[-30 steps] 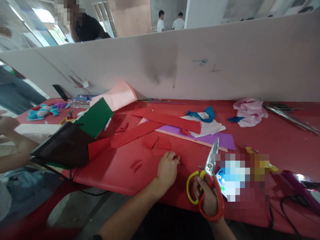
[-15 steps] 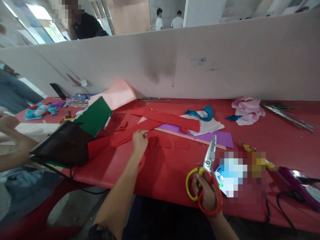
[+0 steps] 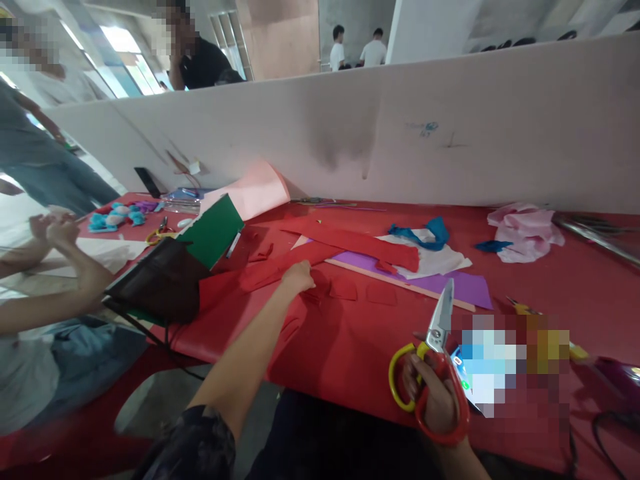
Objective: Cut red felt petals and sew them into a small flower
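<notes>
Scissors [image 3: 442, 321] held aside, lower right
Right hand [image 3: 437, 399] clamps them, perhaps to spare the red scraps [image 3: 343, 289]; mid-frame, left hand [image 3: 299, 277] bunches nearby, whether pinching I can't tell.

On the red-covered counter [image 3: 320, 353], the right hand [image 3: 440, 403] has its grip through the handles of large silver-bladed scissors with red and yellow loops [image 3: 439, 330], blades pointing away. The left hand [image 3: 299, 277] reaches down beside small, flat cut red pieces [image 3: 343, 289]; whether it pinches one is hidden. Beyond, long red fabric strips [image 3: 355, 244] overlap a flat purple sheet [image 3: 470, 291]. A twisted blue fabric scrap [image 3: 439, 235] lies on white cloth [image 3: 454, 263].
</notes>
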### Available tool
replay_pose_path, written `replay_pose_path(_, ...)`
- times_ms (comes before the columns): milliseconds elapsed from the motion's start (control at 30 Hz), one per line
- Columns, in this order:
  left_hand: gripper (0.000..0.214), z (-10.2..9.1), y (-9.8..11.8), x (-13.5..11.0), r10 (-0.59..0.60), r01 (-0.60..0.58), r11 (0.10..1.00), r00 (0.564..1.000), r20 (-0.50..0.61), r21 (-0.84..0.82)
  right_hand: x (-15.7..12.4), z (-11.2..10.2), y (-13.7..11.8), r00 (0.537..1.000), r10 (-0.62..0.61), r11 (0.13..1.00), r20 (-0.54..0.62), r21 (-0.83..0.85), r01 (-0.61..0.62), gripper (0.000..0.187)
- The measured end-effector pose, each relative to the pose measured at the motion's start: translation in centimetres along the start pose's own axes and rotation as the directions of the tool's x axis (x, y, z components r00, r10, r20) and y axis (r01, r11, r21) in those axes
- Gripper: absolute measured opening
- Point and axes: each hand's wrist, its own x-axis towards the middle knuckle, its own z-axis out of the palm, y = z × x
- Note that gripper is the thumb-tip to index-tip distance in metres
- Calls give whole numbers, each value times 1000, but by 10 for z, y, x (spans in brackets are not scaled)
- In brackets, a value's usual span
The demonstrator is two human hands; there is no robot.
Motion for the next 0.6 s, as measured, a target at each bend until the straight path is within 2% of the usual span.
replay_pose_path(133,19,-5,0,-14,-15,19,990,1000,27,-139,1,5,-4,1000,23,1000,14,-9,-23,34)
replay_pose_path(233,9,-5,1,-42,14,-10,949,1000,10,-314,5,22,-12,998,13,999,57,-30,-12,33)
replay_pose_path(300,13,-3,3,-67,44,-39,891,999,0,-452,9,38,-19,998,-22,998,59,-64,26,40)
replay_pose_path(333,17,-1,6,-79,59,-48,830,998,2,-555,11,46,-23,998,-31,995,57,-88,36,43)
replay_pose_path(367,20,1,9,-91,64,-20,615,998,25,-788,12,54,-26,998,-27,992,58,-117,34,47)
replay_pose_path(400,24,3,12,-101,65,28,394,996,58,-919,13,62,-28,997,-20,988,69,-151,31,49)
replay_pose_path(433,27,5,16,-111,55,83,220,994,97,-972,13,69,-30,996,-17,982,85,-186,32,50)
replay_pose_path(467,29,7,20,-119,51,116,91,991,121,-989,13,74,-30,994,-15,975,105,-217,38,52)
replay_pose_path(533,29,12,29,-132,43,125,-37,991,124,-991,11,84,-29,988,-25,967,150,-246,62,54)
replay_pose_path(600,29,17,35,-141,47,89,-67,995,85,-994,8,91,-25,986,-47,971,162,-225,83,57)
